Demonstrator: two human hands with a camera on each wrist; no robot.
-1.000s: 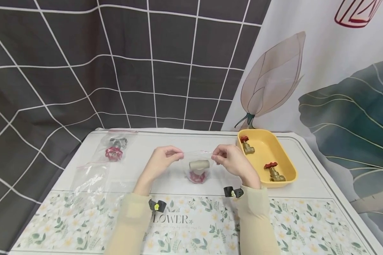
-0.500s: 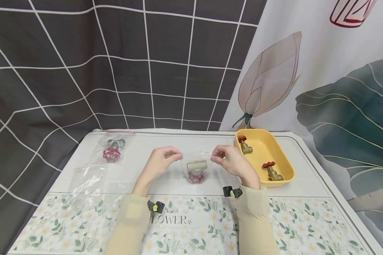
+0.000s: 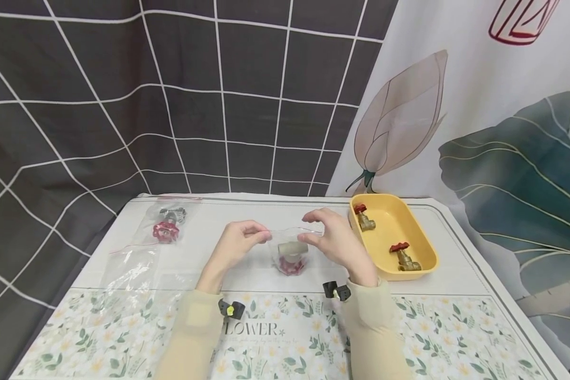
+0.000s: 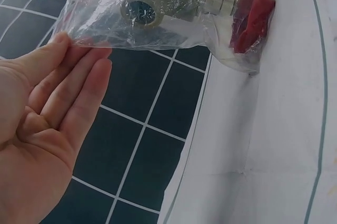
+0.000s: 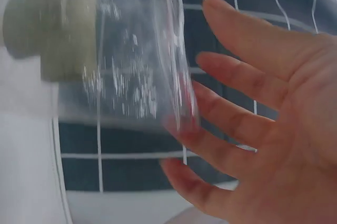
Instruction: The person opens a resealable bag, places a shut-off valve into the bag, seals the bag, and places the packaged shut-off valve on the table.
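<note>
A clear zip bag (image 4: 100, 13) holds a valve with an olive-grey body (image 3: 292, 248) and a red handwheel (image 4: 254, 16). My left hand (image 3: 241, 243) pinches the bag's upper left corner between thumb and forefinger. At the bag's other top corner, my right hand (image 3: 337, 238) is spread, thumb and fingers apart. In the right wrist view some of its fingertips (image 5: 184, 129) lie behind or against the clear plastic; whether they touch it I cannot tell. The valve stands wheel-down at the bag's bottom, close to the table.
A yellow tray (image 3: 427, 232) at the right holds two brass valves with red handwheels, one being the nearer valve (image 3: 407, 258). Far left lies a bagged valve (image 3: 167, 229) with a red wheel. Nearer is a flat clear bag (image 3: 133, 266). A floral mat (image 3: 456, 338) covers the front.
My right hand has let go of the bag's right corner, opening its fingers and shifting slightly left. The left hand keeps its pinch, and the bagged valve stays in about the same place.
</note>
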